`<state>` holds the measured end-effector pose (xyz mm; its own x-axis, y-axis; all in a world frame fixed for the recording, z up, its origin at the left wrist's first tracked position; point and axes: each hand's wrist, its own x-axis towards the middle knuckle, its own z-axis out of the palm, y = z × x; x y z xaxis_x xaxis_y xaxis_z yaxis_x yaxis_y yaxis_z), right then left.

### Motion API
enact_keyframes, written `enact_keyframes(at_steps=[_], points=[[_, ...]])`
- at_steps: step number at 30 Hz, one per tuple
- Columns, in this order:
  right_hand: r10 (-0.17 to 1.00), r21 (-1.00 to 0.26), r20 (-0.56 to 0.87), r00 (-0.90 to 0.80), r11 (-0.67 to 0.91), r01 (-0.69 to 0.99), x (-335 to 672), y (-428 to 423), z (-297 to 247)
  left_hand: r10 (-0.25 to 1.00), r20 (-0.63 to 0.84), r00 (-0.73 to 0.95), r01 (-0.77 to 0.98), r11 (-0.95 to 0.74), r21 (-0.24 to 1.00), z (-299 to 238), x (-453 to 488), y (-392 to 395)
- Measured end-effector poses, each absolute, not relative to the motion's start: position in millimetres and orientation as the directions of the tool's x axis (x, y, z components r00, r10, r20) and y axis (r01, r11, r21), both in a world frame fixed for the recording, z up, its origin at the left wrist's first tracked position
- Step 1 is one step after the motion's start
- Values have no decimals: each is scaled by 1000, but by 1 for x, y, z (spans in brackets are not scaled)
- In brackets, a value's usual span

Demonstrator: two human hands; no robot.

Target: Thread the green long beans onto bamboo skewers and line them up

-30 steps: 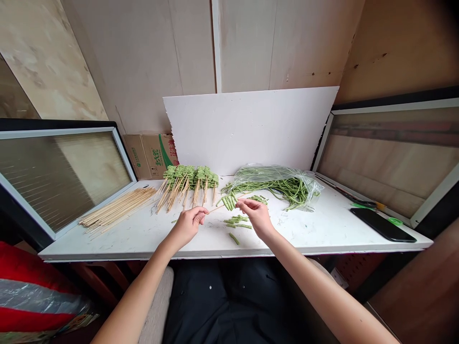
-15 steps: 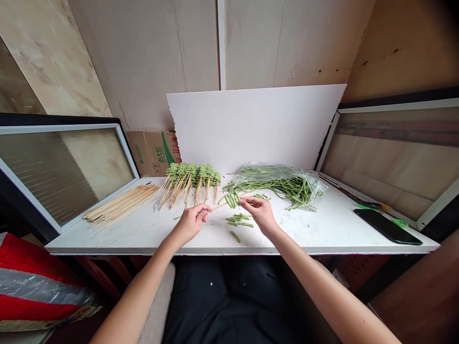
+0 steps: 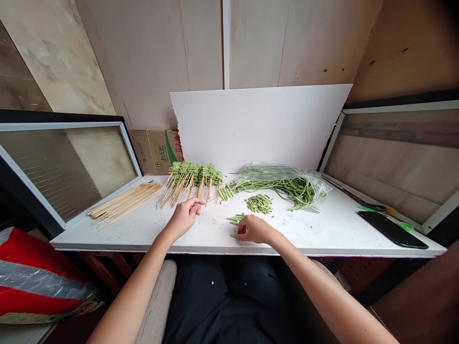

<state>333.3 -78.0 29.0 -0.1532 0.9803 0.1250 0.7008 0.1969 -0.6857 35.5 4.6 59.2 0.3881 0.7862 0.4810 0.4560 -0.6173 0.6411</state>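
Closed in a pinch, my left hand (image 3: 185, 213) grips the bare end of a bamboo skewer (image 3: 210, 201). Several cut green bean pieces (image 3: 225, 193) sit side by side on the skewer's far end, above the table. My right hand (image 3: 255, 229) is down at the tabletop near the front edge, its fingers closed around a loose bean piece (image 3: 233, 235) that sticks out to the left. Just beyond those fingers lie more cut pieces (image 3: 234, 219), partly hidden by the hand. A heap of short bean pieces (image 3: 259, 203) is behind it.
Bean-loaded skewers (image 3: 193, 173) are stacked at the back, left of centre. Bare skewers (image 3: 124, 203) lie at the left. Long beans (image 3: 297, 193) in a clear plastic bag are at back right. A black phone (image 3: 392, 229) rests near the right edge. A white board (image 3: 261, 129) stands behind.
My right hand has left the skewer's loaded end and come down to the loose bean piece near the table's front. My left hand has shifted slightly left, still holding the skewer.
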Motion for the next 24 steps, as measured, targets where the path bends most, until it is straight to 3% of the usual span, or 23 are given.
enact_keyframes(at_steps=[3, 5, 8, 11, 16, 24], points=[[978, -681, 153, -144, 210, 702, 335, -76, 31, 785, 484, 387, 442, -618, 650, 61, 35, 4], [975, -749, 155, -159, 221, 625, 344, -72, 37, 786, 485, 383, 430, -617, 660, 61, 35, 5], [981, -907, 123, -152, 173, 383, 364, -65, 49, 786, 486, 382, 397, -614, 682, 61, 34, 5], [989, -986, 143, -38, 146, 78, 383, -60, 58, 789, 471, 395, 367, -606, 706, 59, 37, 4], [984, -949, 175, 15, 173, -262, 388, -58, 63, 787, 436, 437, 338, -592, 731, 57, 42, -2], [985, -895, 172, 19, 164, -416, 379, -61, 68, 784, 407, 468, 356, -589, 726, 56, 43, -5]])
